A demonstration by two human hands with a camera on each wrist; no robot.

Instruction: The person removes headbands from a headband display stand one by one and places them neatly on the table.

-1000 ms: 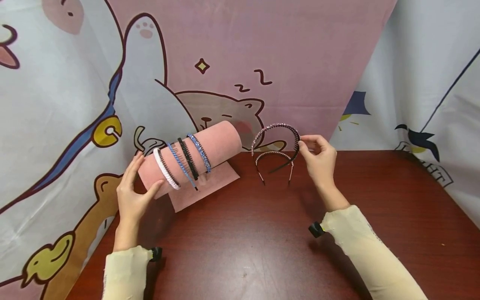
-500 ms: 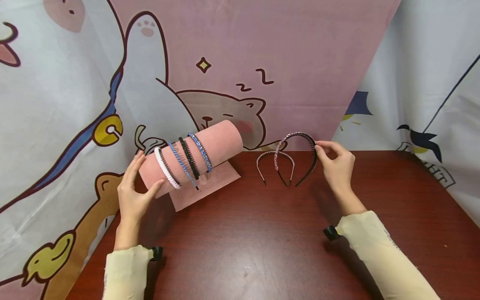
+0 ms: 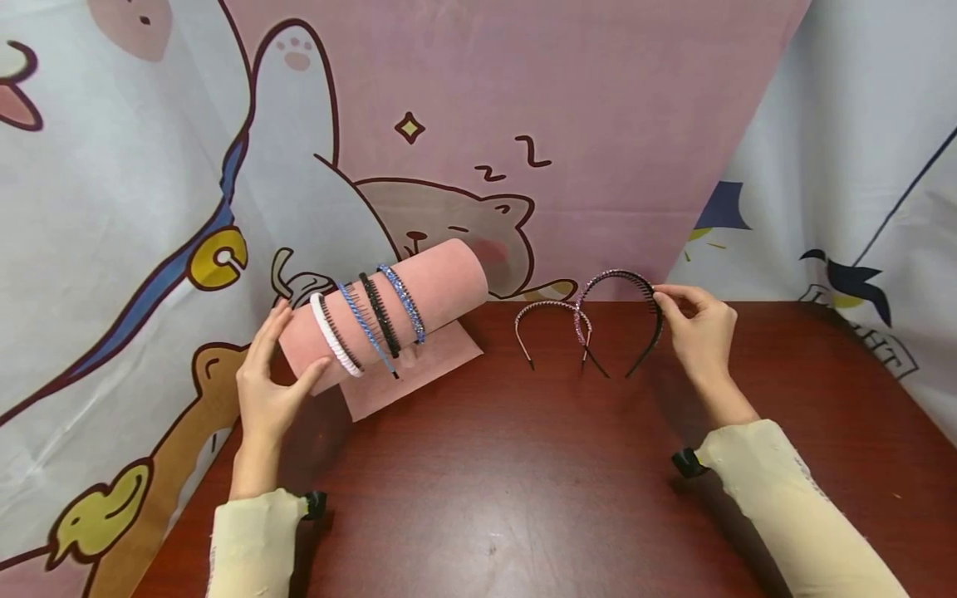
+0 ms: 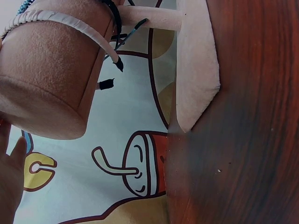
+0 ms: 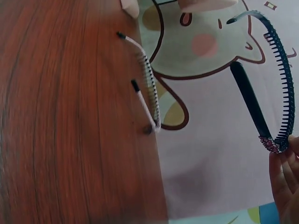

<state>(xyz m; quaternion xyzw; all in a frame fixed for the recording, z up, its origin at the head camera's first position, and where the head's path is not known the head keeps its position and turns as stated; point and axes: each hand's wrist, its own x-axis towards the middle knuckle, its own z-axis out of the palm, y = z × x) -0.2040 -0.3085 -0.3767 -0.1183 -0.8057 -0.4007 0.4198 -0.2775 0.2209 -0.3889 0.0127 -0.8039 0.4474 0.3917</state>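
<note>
A pink plush roll-shaped headband stand [image 3: 441, 278] carries a white headband [image 3: 334, 336], a thin blue one [image 3: 366, 328], a black one [image 3: 379, 316] and a glittery blue one [image 3: 402, 303]. My left hand [image 3: 263, 399] grips the roll's near left end, thumb in front and fingers behind. Out to the right, my right hand [image 3: 700, 330] pinches the side of a pink glitter headband [image 3: 615, 274] with inner comb teeth [image 5: 283, 79], its ends pointing down in the head view. A smaller pale pink headband [image 3: 549, 304] stands on its tips on the table, partly overlapped by the held one.
The stand's flat pink base [image 3: 414, 378] lies on the dark red wooden table [image 3: 478, 482], joined to the roll by a short post [image 4: 154, 17]. A cartoon-printed cloth [image 3: 598, 108] hangs behind the table and along its left and right sides.
My right hand has moved right and slightly down with the pink glitter headband, away from the stand. My left hand keeps its grip on the stand's end.
</note>
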